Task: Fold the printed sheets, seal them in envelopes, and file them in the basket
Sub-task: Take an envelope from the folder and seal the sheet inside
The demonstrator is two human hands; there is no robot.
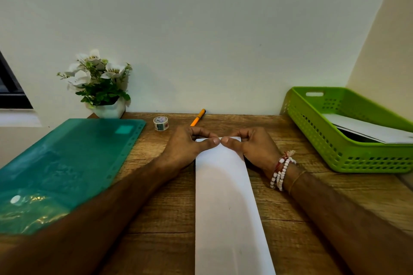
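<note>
A long white envelope (pixel 225 196) lies lengthwise on the wooden desk (pixel 161 219), running from the near edge away from me. My left hand (pixel 190 145) and my right hand (pixel 250 145) both pinch its far end, thumbs almost touching on top of the paper, fingers curled behind the edge. The green basket (pixel 335 147) stands at the right with white paper (pixel 366 129) lying inside it. A small roll of patterned tape (pixel 160 123) sits beyond my left hand.
A translucent teal folder (pixel 67 163) covers the left part of the desk. An orange pen (pixel 198 117) lies by the wall behind my hands. A white pot of artificial flowers (pixel 100 87) stands at the back left. The wall closes the far side.
</note>
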